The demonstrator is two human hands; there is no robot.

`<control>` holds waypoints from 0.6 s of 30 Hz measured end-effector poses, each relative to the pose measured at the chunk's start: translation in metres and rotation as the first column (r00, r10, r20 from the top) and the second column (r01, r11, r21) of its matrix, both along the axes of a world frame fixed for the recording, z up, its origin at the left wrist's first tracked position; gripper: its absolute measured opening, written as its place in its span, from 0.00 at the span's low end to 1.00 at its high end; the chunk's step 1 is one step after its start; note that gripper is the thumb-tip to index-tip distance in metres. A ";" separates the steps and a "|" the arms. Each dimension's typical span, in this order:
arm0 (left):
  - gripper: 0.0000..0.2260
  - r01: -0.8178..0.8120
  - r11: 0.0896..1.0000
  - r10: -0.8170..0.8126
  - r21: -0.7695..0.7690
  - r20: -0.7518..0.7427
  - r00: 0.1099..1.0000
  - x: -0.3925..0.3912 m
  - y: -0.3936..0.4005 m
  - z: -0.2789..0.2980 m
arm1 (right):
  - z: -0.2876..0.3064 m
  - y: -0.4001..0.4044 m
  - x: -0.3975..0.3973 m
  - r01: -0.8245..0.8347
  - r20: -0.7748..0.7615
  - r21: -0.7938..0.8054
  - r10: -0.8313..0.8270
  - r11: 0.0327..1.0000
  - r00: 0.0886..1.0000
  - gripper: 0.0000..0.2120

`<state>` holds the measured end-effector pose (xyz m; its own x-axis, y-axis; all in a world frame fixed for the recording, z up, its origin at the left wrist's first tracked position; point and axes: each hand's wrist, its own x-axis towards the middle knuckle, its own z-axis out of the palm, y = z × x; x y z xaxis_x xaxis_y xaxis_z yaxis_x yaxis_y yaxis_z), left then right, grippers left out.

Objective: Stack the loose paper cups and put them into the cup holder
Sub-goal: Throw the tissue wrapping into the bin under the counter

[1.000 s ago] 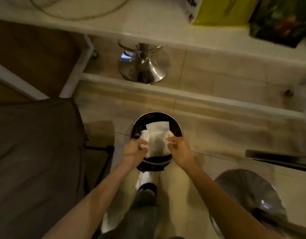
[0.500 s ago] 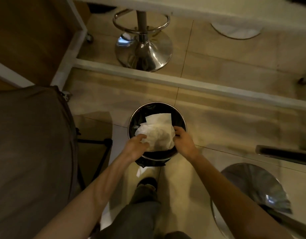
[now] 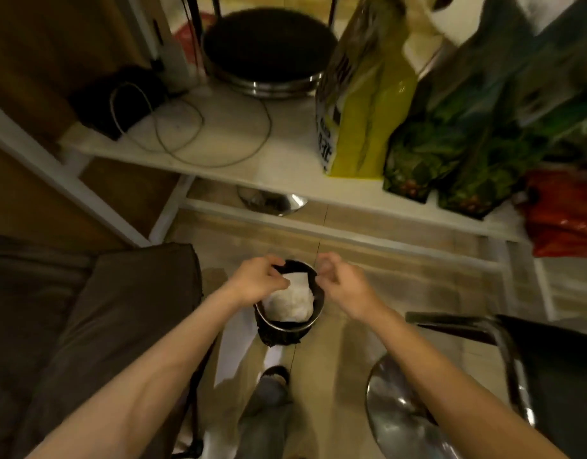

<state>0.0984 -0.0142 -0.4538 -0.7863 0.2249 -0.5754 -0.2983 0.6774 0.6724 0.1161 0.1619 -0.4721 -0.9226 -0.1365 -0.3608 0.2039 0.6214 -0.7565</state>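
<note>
Tiled floor [image 3: 401, 293] carries a bin [image 3: 287, 329] of soft, light white paper [image 3: 290, 301]; left hand [image 3: 257, 281] at 9 o'clock curls near its crumpled top edge, right hand [image 3: 343, 284] at 3 o'clock loosely open; no cups visible.

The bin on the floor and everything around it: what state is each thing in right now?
bin: upright, open, lined with a dark bag.
white paper: crumpled, lying inside the bin.
left hand: over the bin's rim, fingers curled, touching the paper's edge.
right hand: above the bin, empty, loosely curled.
cable: loosely coiled on the white shelf.
yellow bag: standing upright.
</note>
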 end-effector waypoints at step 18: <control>0.19 0.124 0.992 -0.104 -0.007 -0.606 0.788 -0.010 0.031 0.374 | 0.373 0.025 0.001 -0.039 -0.532 0.018 0.043 0.999 0.845 0.17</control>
<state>0.0880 0.0170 -0.0794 -0.9386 0.3446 0.0175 0.2542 0.6563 0.7104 0.1169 0.1869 -0.0987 -0.9669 -0.1776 0.1832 -0.2546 0.6257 -0.7373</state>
